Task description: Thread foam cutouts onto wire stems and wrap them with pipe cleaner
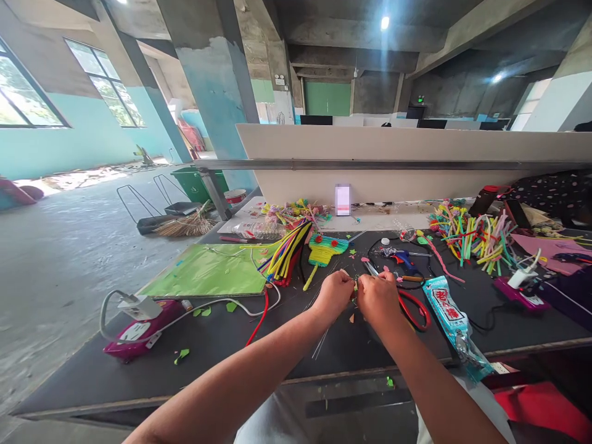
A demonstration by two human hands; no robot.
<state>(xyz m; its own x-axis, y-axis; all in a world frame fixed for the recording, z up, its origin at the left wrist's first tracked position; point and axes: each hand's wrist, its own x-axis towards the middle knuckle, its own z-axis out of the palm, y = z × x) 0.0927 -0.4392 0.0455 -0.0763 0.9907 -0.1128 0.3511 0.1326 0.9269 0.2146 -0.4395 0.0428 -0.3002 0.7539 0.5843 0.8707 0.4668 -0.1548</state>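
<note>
Here, hands [378, 298] near blue packet [447, 313].

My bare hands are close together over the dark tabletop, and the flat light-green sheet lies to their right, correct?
No: the head view shows the flat light-green sheet lying left of your left hand and right hand, which are close together over the dark tabletop.

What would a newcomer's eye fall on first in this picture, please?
First, probably the pile of coloured stems at the right of the dark table, towards the back. Then the bright green sheet on the left. Nearer, between these, the left hand and right hand pinch a tiny yellowish bit.
</note>
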